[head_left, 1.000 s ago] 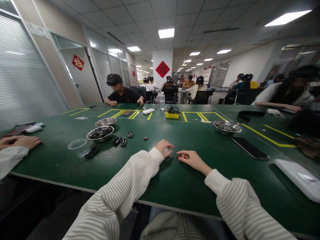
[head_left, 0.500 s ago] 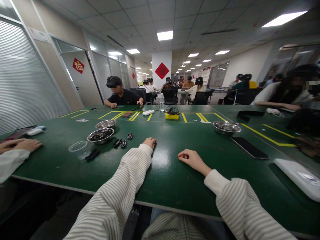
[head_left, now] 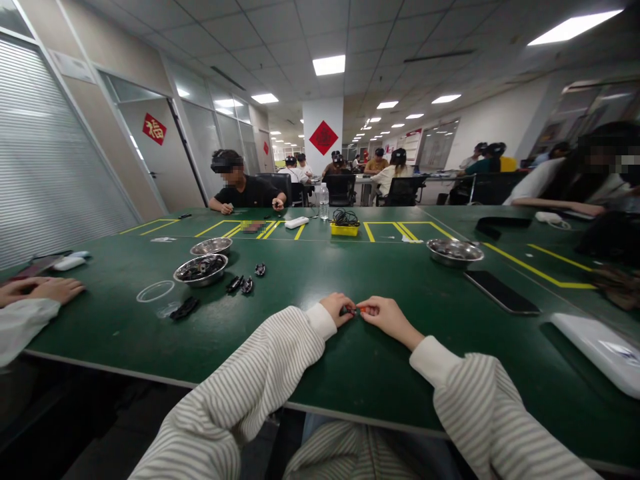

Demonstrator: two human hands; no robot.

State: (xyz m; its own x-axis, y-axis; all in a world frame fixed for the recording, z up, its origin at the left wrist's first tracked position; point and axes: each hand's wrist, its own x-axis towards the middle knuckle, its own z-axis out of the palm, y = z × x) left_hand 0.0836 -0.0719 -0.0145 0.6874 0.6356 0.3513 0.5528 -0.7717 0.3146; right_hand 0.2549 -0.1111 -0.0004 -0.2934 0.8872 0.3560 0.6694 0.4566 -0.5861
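Over the green table [head_left: 280, 347], my left hand [head_left: 338, 309] is closed on a small black part [head_left: 346, 311], mostly covered by the fingers. Facing it, my right hand [head_left: 384, 316] pinches a small orange piece [head_left: 368, 310]. The fingertips of both hands nearly meet, with the two pieces close together; I cannot tell whether they touch. To the left lie several loose black parts [head_left: 235, 285] beside a metal bowl [head_left: 181, 279] full of black parts. A clear plastic cup [head_left: 156, 293] and another black piece [head_left: 185, 309] are nearer the table edge.
A second metal bowl [head_left: 198, 250] stands behind the first. On the right are another metal bowl [head_left: 445, 256], a phone [head_left: 501, 292] and a white case [head_left: 597, 350]. A yellow tray [head_left: 345, 231] holds black cables. A co-worker's hands [head_left: 55, 293] rest at far left.
My left hand has moved right and nearer to me, bringing the black part up to my right hand. The right hand stays almost in place, its orange piece now showing more.
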